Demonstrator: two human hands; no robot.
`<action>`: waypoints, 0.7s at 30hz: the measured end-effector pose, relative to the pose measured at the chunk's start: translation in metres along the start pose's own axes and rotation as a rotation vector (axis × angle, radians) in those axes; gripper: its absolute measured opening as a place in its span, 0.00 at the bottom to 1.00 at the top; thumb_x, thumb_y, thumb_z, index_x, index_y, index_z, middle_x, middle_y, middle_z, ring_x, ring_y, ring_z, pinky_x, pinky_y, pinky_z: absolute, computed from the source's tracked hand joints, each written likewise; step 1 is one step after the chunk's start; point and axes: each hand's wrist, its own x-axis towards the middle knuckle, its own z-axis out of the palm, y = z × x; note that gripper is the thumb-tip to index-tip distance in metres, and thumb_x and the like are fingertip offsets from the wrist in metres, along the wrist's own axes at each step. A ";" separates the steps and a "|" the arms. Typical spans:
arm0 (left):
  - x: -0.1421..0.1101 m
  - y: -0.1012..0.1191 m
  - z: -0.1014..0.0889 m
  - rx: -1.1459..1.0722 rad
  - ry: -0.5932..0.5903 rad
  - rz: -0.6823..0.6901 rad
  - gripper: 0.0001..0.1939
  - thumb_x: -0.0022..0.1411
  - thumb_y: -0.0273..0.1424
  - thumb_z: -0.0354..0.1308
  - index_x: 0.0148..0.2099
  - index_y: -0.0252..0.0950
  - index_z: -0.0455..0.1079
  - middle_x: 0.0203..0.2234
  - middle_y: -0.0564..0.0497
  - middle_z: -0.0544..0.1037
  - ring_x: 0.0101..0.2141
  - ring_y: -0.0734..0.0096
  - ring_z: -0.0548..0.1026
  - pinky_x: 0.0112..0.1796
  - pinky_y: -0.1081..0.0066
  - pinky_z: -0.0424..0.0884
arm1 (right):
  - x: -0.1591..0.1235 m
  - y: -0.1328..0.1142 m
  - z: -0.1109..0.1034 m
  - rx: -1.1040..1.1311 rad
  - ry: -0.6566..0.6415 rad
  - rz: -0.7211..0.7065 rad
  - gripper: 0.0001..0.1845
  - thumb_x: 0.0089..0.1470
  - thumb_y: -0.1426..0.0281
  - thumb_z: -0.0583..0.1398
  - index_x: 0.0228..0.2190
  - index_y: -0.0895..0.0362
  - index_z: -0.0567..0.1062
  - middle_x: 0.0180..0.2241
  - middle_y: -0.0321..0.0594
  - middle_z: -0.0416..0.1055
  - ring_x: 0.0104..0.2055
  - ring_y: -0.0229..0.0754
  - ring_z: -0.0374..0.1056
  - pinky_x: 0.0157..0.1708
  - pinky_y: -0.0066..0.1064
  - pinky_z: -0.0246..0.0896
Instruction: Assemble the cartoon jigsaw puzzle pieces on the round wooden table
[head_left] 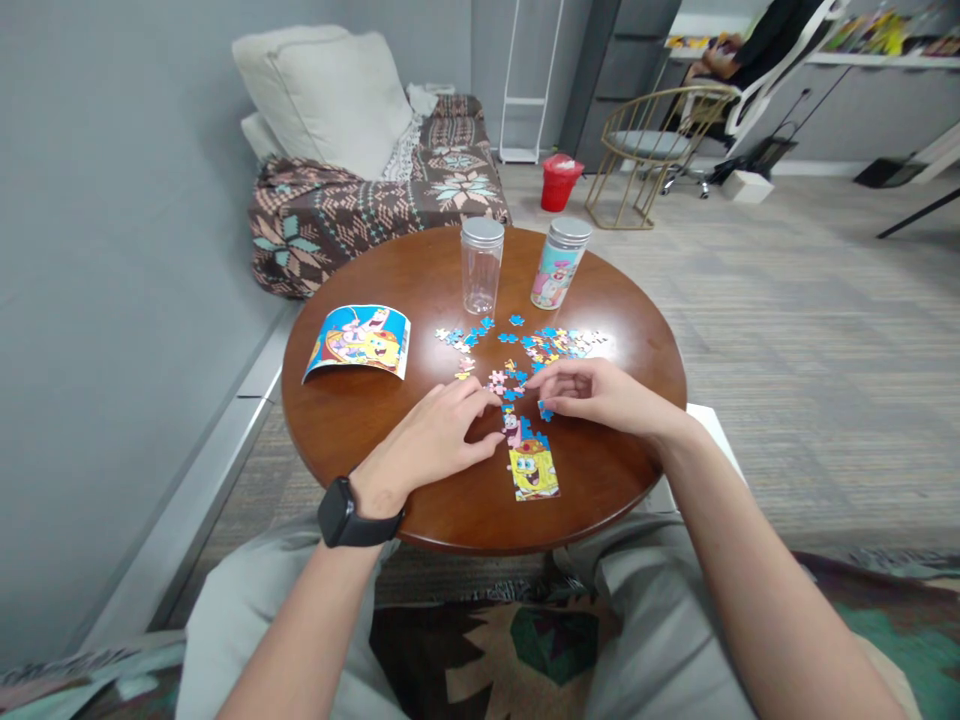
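A partly joined jigsaw puzzle [534, 470], with a yellow cartoon face and a pink figure above it, lies near the table's front edge. My left hand [442, 430] rests at its left side, thumb and fingers apart, the thumb tip by the pink part. On the other side, my right hand [592, 395] has curled fingers and a blue puzzle piece [545, 411] at its thumb tip. Loose pink pieces [496, 381] lie between the two hands. Beyond them spreads a pile of loose puzzle pieces [562, 343], mostly blue and yellow.
On the round wooden table [427, 270] stand a clear lidded jar [481, 270] and a printed jar [556, 265]. A curved picture sheet [360, 340] lies at left. Behind are a covered sofa [375, 190], a red bin [559, 185], a wire chair [649, 145] and a seated person [765, 50].
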 end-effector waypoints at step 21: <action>0.000 0.003 -0.002 0.015 0.005 0.006 0.10 0.65 0.33 0.57 0.48 0.37 0.70 0.38 0.49 0.73 0.40 0.63 0.72 0.44 0.62 0.71 | 0.006 -0.002 0.008 0.068 0.048 0.006 0.16 0.43 0.61 0.72 0.32 0.57 0.77 0.33 0.40 0.79 0.36 0.42 0.77 0.42 0.37 0.73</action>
